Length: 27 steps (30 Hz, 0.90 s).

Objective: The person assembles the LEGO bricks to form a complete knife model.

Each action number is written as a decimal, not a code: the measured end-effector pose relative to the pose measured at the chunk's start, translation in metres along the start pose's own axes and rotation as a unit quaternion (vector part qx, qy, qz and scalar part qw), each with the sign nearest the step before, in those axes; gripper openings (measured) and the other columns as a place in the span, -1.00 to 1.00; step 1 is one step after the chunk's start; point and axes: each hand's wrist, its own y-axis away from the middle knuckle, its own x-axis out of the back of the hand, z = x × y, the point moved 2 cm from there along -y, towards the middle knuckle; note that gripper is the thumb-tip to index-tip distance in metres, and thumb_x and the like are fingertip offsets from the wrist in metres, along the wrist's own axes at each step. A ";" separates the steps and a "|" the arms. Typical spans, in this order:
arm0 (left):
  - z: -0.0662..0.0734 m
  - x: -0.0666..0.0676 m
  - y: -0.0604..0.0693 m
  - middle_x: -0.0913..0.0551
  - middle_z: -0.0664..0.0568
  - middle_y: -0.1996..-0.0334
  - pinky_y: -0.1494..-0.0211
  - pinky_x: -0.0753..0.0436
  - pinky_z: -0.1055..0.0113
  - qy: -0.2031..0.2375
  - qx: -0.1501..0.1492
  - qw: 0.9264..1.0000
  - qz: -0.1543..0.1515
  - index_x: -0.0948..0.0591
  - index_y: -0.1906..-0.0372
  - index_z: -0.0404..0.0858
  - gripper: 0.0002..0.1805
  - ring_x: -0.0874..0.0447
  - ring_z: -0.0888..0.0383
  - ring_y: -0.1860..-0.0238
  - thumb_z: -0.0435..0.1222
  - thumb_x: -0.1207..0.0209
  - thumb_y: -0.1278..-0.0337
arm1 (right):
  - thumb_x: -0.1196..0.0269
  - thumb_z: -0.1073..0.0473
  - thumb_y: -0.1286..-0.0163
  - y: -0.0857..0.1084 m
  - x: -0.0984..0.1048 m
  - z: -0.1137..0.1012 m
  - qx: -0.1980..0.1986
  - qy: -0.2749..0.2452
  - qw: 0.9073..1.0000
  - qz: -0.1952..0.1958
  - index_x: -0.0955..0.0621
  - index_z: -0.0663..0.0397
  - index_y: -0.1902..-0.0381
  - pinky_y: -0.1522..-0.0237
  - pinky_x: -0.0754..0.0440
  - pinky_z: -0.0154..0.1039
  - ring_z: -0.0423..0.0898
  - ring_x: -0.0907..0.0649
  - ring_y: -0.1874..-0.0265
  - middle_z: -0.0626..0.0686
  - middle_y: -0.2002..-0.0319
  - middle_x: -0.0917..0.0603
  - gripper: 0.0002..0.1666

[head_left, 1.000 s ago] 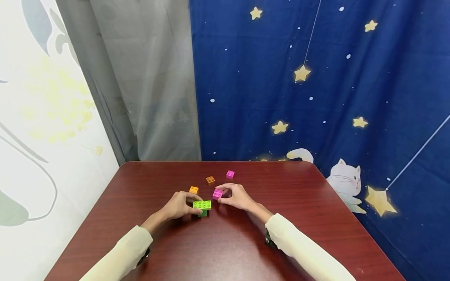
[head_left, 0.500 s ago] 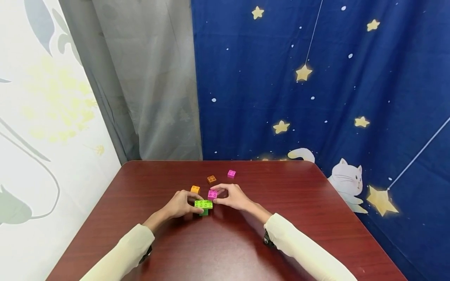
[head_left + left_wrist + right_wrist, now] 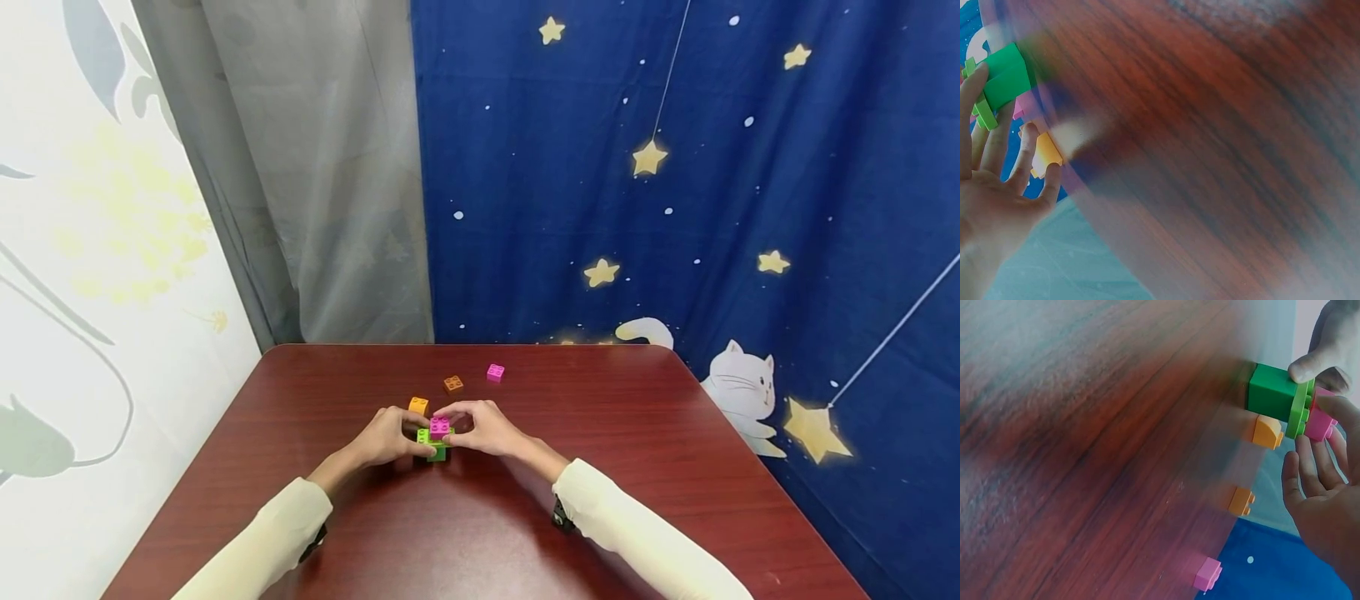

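My left hand (image 3: pixel 387 437) grips a lime eight-stud brick (image 3: pixel 423 435) from its left end; a darker green block (image 3: pixel 437 453) stands under it, and shows larger in the right wrist view (image 3: pixel 1270 391). My right hand (image 3: pixel 486 428) pinches a magenta brick (image 3: pixel 439 428) between thumb and fingers, over the top of the lime brick. In the right wrist view the magenta brick (image 3: pixel 1319 423) lies against the studded face of the lime brick (image 3: pixel 1299 409). Whether the studs are fully pressed together I cannot tell.
A yellow-orange brick (image 3: pixel 418 405) stands just behind my left fingers. Farther back on the dark red table (image 3: pixel 600 467) lie a brown-orange brick (image 3: pixel 453 384) and a second magenta brick (image 3: pixel 496 372). Curtains (image 3: pixel 525 208) hang beyond the back edge.
My right hand has carried the magenta brick leftward, from beside the lime brick to over its top. The left hand has kept its grip on the lime brick almost in place.
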 end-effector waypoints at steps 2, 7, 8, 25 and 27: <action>-0.001 0.000 -0.001 -0.81 0.09 0.19 0.04 -0.71 0.18 -0.001 -0.001 1.000 0.000 -0.80 0.09 -0.18 -0.54 -0.76 0.24 0.17 -0.09 -0.64 0.13 | -0.50 0.26 -0.29 0.000 -0.002 -0.001 0.003 -0.002 1.000 -0.003 -0.72 0.06 -0.17 0.06 -0.74 -0.12 -0.08 -0.79 0.19 0.04 0.12 -0.81 -0.53; -0.002 0.000 -0.001 -0.81 0.12 0.22 0.01 -0.71 0.14 -0.001 -0.003 1.000 0.000 -0.80 0.12 -0.16 -0.56 -0.76 0.25 0.18 -0.09 -0.65 0.13 | -0.50 0.25 -0.29 -0.002 -0.006 -0.001 0.011 -0.009 1.000 -0.001 -0.72 0.07 -0.14 0.06 -0.74 -0.09 -0.08 -0.78 0.19 0.05 0.10 -0.81 -0.55; -0.002 0.000 0.000 -0.82 0.13 0.23 0.00 -0.71 0.14 0.000 -0.004 1.000 0.000 -0.80 0.12 -0.15 -0.57 -0.76 0.26 0.17 -0.09 -0.65 0.14 | -0.51 0.24 -0.29 -0.002 -0.007 -0.001 0.013 -0.010 1.000 0.001 -0.72 0.07 -0.14 0.06 -0.74 -0.08 -0.09 -0.78 0.19 0.05 0.11 -0.81 -0.55; 0.001 0.001 -0.001 -0.81 0.19 0.28 0.04 -0.71 0.19 0.001 -0.015 1.000 -0.002 -0.80 0.19 -0.08 -0.67 -0.75 0.30 0.21 -0.12 -0.63 0.10 | -0.57 0.13 -0.24 -0.005 -0.010 0.003 0.012 0.006 1.000 0.027 -0.77 -0.04 -0.06 0.12 -0.73 -0.14 -0.12 -0.76 0.21 -0.08 0.17 -0.82 -0.58; 0.000 0.001 -0.001 -0.81 0.19 0.28 0.05 -0.70 0.21 -0.003 -0.015 1.000 -0.001 -0.80 0.19 -0.08 -0.66 -0.73 0.30 0.22 -0.11 -0.63 0.09 | -0.58 0.11 -0.23 -0.005 -0.012 0.004 0.015 0.006 0.999 0.028 -0.76 -0.06 -0.06 0.11 -0.73 -0.13 -0.15 -0.76 0.21 -0.11 0.16 -0.81 -0.57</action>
